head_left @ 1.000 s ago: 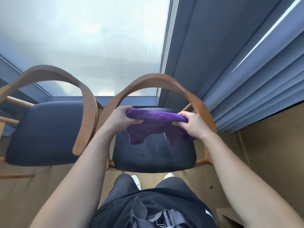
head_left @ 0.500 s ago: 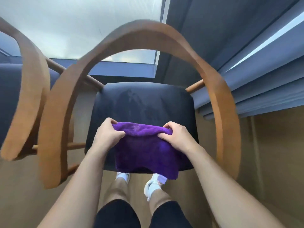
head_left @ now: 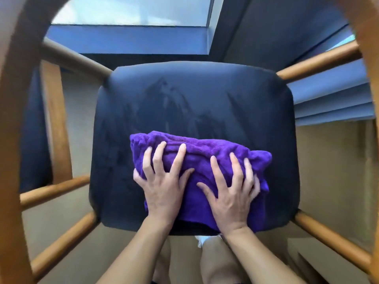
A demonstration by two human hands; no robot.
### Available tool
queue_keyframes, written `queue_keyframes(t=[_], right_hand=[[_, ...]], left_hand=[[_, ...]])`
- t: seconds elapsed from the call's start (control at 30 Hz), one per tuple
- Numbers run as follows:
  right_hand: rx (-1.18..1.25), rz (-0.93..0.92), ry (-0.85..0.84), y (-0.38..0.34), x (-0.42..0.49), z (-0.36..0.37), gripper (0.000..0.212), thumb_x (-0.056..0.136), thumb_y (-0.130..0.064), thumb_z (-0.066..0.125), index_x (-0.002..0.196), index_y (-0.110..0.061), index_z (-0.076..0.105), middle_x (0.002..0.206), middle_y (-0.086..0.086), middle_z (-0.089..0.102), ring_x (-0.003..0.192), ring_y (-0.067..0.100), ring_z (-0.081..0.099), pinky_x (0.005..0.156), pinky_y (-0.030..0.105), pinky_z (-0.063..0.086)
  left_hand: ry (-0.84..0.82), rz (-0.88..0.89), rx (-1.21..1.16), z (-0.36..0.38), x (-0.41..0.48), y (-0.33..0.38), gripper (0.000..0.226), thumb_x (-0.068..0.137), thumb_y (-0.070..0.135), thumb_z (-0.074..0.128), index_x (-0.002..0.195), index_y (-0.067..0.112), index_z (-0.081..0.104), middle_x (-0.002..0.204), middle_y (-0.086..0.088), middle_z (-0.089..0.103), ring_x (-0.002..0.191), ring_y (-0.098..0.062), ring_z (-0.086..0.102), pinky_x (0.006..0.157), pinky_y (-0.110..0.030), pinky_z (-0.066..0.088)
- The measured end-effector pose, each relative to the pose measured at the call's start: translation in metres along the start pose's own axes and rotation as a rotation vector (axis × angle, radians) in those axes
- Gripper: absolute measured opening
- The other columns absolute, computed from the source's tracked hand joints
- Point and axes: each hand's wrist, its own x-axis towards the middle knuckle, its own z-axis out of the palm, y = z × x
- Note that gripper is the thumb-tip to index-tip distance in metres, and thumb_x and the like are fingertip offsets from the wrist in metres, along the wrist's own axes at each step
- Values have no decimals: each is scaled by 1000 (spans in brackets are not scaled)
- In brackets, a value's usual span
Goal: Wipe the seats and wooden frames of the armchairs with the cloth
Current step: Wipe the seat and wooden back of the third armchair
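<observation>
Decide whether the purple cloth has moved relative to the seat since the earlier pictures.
Yes. The purple cloth came down toward the front edge of the seat; it now lies there, pressed by the left hand and right hand.

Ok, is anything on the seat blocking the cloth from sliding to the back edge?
Nothing visible. The left hand and right hand press the purple cloth flat, and the seat beyond it shows only faint streaks up to its far edge.

window (head_left: 133,11): top, bright | pleated curtain (head_left: 328,103): right | tan floor (head_left: 332,171): below | white shoe (head_left: 202,239): bottom
</observation>
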Motion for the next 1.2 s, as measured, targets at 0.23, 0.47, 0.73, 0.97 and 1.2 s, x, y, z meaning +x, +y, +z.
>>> queue_keyframes(t=[0.23,0.47,0.73,0.97,1.2], right_hand=[[127,13,190,-10,96,20,42,91,-41,68,130,-44,54,134,7,55,118,32,45,92,50,35],[152,27,224,-21,214,25,39,91,-50,63,129,-43,62,135,7,55,119,33,47,93,49,36],[92,84,224,-33,198,26,40,88,-43,64,127,-39,63,133,4,58,116,27,48,81,45,43],[96,130,106,-45,152,13,46,81,-29,67,127,-37,63,131,2,58,106,28,50,71,44,45],[71,152,47,-57,77,4,44,82,-34,62,126,-35,63,129,2,58,103,27,49,69,43,43]], left_hand=[[217,-70,-144,10,86,21,28,94,42,58,119,32,66,124,-10,59,121,-28,39,90,-60,33],[224,-128,-246,-1,198,29,31,92,43,57,122,35,63,129,-9,54,126,-26,37,99,-61,30],[240,17,-105,7,150,12,33,92,36,59,125,35,60,130,-4,57,125,-25,42,84,-54,43],[107,-37,-186,-14,133,11,24,81,23,59,104,25,61,106,-7,54,104,-21,32,70,-46,46],[38,-42,-120,-19,58,-7,22,78,24,63,100,24,58,99,-4,52,98,-22,37,70,-42,42]])
